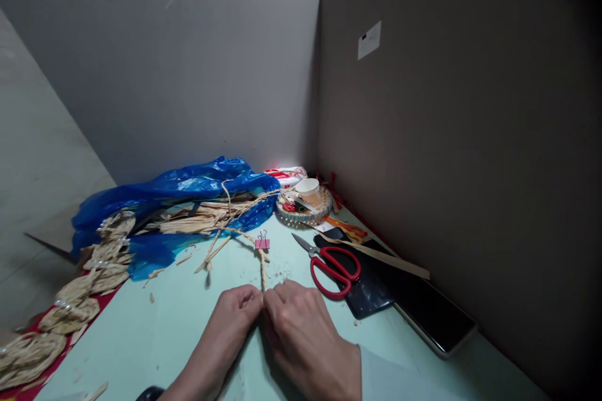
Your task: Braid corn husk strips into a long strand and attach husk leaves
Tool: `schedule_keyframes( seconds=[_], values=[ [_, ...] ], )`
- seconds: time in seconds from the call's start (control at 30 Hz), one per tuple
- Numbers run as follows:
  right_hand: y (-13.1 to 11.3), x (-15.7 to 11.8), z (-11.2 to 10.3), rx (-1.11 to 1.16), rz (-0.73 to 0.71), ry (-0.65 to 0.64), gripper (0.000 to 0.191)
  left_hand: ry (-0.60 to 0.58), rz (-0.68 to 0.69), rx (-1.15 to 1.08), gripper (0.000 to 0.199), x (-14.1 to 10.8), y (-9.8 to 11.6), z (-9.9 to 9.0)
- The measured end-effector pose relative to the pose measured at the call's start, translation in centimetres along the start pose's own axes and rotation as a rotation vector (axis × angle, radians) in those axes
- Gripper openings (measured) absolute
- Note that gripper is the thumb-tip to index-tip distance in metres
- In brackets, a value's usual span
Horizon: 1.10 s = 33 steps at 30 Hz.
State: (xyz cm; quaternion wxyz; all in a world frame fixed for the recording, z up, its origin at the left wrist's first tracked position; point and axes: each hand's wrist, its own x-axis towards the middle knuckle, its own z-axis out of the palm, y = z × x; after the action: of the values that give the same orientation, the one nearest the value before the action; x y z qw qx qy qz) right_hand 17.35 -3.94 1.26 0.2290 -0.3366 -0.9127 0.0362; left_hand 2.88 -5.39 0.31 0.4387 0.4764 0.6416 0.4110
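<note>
A braided straw cord [263,270] runs toward me from a pink binder clip [262,244] on the pale green table. Both hands meet at the cord's near end. My left hand [237,313] pinches it from the left, fingers curled. Right beside it, my right hand [296,319] is closed on the same cord, knuckles up. The strands between and under the fingers are hidden. Beyond the clip the cord continues left toward loose straw ends [214,255]. Red-handled scissors [335,270] lie to the right of the cord, blades partly apart.
A blue plastic bag [174,191] with dry straw [202,218] lies at the back left. Braided straw pieces [73,307] line the left edge. A woven basket [305,208] stands at the back; a phone [437,313] and dark pouch [369,294] lie right. Grey partitions [188,75] enclose the table.
</note>
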Motion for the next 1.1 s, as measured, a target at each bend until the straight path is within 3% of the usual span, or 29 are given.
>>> schedule_keyframes(
  seconds=[0.17, 0.27, 0.33, 0.4, 0.5, 0.57, 0.67, 0.8, 0.93, 1.1],
  values=[
    [-0.5, -0.4, 1.8, -0.234, -0.224, 0.141, 0.018, -0.071, -0.061, -0.153, 0.035, -0.6, 0.1, 0.0],
    [-0.3, -0.3, 1.9, -0.25, -0.294, 0.138, 0.016, -0.069, -0.07, -0.202, 0.036, -0.9, 0.4, -0.1],
    [0.0, 0.0, 0.9, -0.117, -0.214, 0.09, 0.014, -0.067, -0.069, -0.225, 0.036, -1.0, 0.4, -0.3],
    [0.6, 0.5, -0.8, 0.118, -0.03, 0.04, 0.008, -0.074, -0.074, -0.24, 0.035, -1.0, 0.3, -0.4],
    [1.6, 1.5, -2.9, 0.446, 0.245, 0.031, 0.017, -0.089, -0.077, -0.238, 0.032, -1.1, 0.2, -0.6],
    [2.0, 1.9, -2.9, 0.626, 0.291, -0.075, 0.022, -0.093, -0.067, -0.214, 0.031, -1.0, 0.1, -0.6],
    [2.4, 2.3, -1.0, 0.879, 0.318, -0.249, 0.035, -0.089, -0.019, -0.138, 0.029, -0.9, 0.2, -0.5],
    [2.4, 2.4, 1.5, 0.941, 0.387, -0.183, 0.033, -0.04, 0.087, -0.005, 0.024, -1.1, 0.8, -0.4],
    [2.3, 2.1, 1.6, 0.991, 0.416, -0.102, 0.031, 0.014, 0.169, 0.237, 0.027, -2.0, 1.8, -0.5],
    [2.1, 1.9, 1.6, 1.073, 0.458, -0.047, 0.027, 0.145, 0.13, 0.43, 0.029, -3.0, 2.1, -0.3]
  ],
)
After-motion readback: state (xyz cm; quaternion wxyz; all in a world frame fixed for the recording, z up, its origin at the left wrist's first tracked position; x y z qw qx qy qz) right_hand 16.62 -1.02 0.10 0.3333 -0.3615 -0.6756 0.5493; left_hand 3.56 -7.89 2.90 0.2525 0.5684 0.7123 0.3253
